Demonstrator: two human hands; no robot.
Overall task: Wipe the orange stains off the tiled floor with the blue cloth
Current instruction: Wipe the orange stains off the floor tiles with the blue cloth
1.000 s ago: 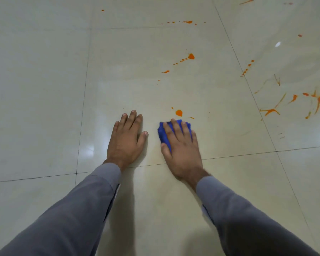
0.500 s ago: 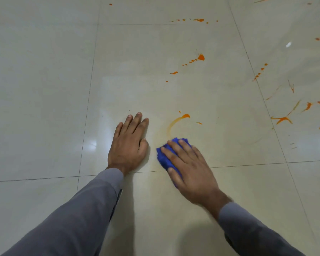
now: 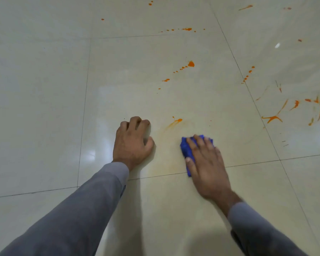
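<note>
My right hand (image 3: pixel 205 161) lies flat on the blue cloth (image 3: pixel 186 147), pressing it to the cream tiled floor (image 3: pixel 44 108). Only the cloth's left and far edges show past my fingers. Just ahead and to the left, a smeared orange stain (image 3: pixel 175 122) trails into a faint yellowish streak. My left hand (image 3: pixel 132 143) rests on the floor to the left of that streak, fingers curled under, holding nothing. More orange stains sit farther off: a drop with a dotted trail (image 3: pixel 190 64), a row of specks (image 3: pixel 187 29), and thick splashes at the right (image 3: pixel 273 118).
Grey sleeves cover both forearms. Dark grout lines (image 3: pixel 248 162) cross the floor, one running just under my right hand. Bright light reflections gleam on the glossy tiles at the left and at the far right.
My right hand has slid the cloth to the right, away from my left hand. The orange drop has become a smear with a faint streak. My left hand's fingers have curled.
</note>
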